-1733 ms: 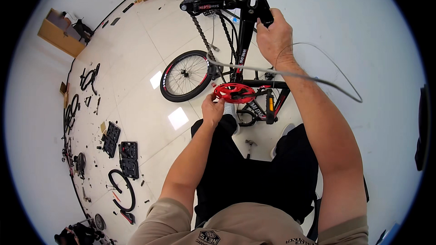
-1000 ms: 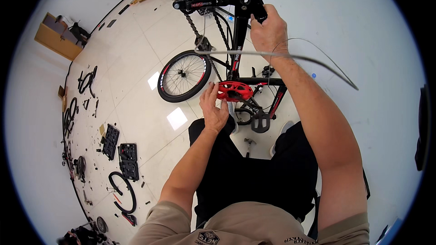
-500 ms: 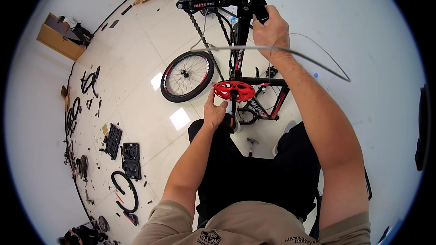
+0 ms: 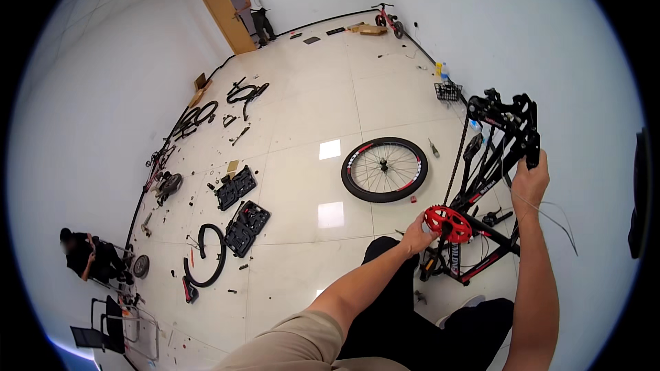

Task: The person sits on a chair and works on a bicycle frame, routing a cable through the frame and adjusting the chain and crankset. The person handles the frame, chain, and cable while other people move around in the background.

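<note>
A black bicycle frame (image 4: 487, 189) stands tilted at the right, its rear end raised. My right hand (image 4: 531, 182) wraps around the raised rear part of it, and a thin loose cable (image 4: 560, 214) loops past the wrist. At the red chainring (image 4: 447, 224), my left hand (image 4: 416, 235) pinches the left rim; its fingertips are partly hidden there. The chain (image 4: 456, 165) runs from the chainring up to the black derailleur (image 4: 485, 106). Below the chainring hangs a pedal (image 4: 427, 264).
A loose wheel (image 4: 348, 177) lies on the floor left of the frame. Two open tool cases (image 4: 247, 228), a tire (image 4: 221, 261) and scattered parts lie farther left. One person (image 4: 257, 14) stands by the door; another (image 4: 103, 257) sits at the left wall. A basket (image 4: 448, 91) is behind the frame.
My view has swung left, so the frame and both hands sit farther right in it. The left hand's fingers have closed more around the chainring's rim. The right hand keeps its grip.
</note>
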A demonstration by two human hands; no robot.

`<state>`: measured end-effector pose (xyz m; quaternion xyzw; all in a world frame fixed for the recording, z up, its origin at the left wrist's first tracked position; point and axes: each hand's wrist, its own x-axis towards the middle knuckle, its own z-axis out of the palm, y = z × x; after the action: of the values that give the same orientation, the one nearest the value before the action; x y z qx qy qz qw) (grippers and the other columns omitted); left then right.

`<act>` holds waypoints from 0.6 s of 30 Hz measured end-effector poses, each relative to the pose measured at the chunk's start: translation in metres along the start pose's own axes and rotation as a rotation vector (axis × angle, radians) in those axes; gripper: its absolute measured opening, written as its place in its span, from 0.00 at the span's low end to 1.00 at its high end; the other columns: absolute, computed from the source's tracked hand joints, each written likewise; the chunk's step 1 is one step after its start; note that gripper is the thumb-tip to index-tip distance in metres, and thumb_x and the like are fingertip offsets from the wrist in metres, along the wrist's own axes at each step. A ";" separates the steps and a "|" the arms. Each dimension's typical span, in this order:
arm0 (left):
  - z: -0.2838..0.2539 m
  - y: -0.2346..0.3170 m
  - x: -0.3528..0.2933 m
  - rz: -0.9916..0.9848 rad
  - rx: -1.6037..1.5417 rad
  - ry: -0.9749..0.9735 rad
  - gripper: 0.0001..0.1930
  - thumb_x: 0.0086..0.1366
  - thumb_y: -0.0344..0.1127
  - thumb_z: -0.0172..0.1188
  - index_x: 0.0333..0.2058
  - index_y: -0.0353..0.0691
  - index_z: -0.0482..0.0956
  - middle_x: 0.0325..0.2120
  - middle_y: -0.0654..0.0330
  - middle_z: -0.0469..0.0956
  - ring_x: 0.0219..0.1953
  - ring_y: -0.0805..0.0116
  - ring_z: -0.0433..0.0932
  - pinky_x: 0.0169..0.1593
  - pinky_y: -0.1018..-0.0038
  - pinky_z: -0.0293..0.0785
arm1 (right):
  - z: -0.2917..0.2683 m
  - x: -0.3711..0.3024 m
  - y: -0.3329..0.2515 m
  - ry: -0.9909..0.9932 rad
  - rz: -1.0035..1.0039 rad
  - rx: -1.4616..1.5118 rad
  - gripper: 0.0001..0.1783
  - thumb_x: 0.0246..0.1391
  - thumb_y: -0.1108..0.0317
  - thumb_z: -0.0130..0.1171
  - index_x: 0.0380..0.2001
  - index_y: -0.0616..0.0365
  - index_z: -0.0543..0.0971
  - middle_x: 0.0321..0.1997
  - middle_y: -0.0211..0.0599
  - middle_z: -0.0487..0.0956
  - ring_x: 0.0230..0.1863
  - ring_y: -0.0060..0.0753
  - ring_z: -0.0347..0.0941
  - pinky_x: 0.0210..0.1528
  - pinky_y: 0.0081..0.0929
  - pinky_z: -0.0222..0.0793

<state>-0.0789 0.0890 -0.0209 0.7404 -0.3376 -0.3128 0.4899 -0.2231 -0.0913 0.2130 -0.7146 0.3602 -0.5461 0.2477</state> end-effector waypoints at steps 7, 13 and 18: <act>0.004 0.010 -0.013 0.336 0.108 0.084 0.49 0.52 0.34 0.67 0.68 0.31 0.48 0.63 0.38 0.62 0.66 0.43 0.61 0.67 0.64 0.58 | -0.003 0.005 0.006 -0.022 0.042 -0.018 0.09 0.59 0.74 0.53 0.41 0.65 0.72 0.30 0.47 0.79 0.31 0.41 0.76 0.37 0.32 0.70; -0.009 0.015 -0.011 0.267 0.145 -0.045 0.47 0.52 0.33 0.65 0.69 0.38 0.50 0.61 0.38 0.66 0.64 0.44 0.66 0.65 0.66 0.62 | -0.010 0.006 0.020 0.047 0.017 -0.042 0.08 0.58 0.76 0.53 0.41 0.64 0.72 0.31 0.52 0.78 0.34 0.52 0.77 0.38 0.36 0.71; -0.004 0.016 -0.006 0.286 0.230 -0.122 0.43 0.54 0.35 0.64 0.68 0.39 0.54 0.59 0.41 0.69 0.61 0.45 0.68 0.64 0.64 0.63 | -0.038 0.006 0.042 0.086 0.068 -0.016 0.07 0.57 0.79 0.52 0.39 0.64 0.72 0.30 0.49 0.78 0.33 0.47 0.77 0.38 0.33 0.71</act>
<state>-0.0819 0.0913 -0.0039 0.7156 -0.5018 -0.2435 0.4203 -0.2686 -0.1204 0.1963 -0.6798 0.3992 -0.5645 0.2446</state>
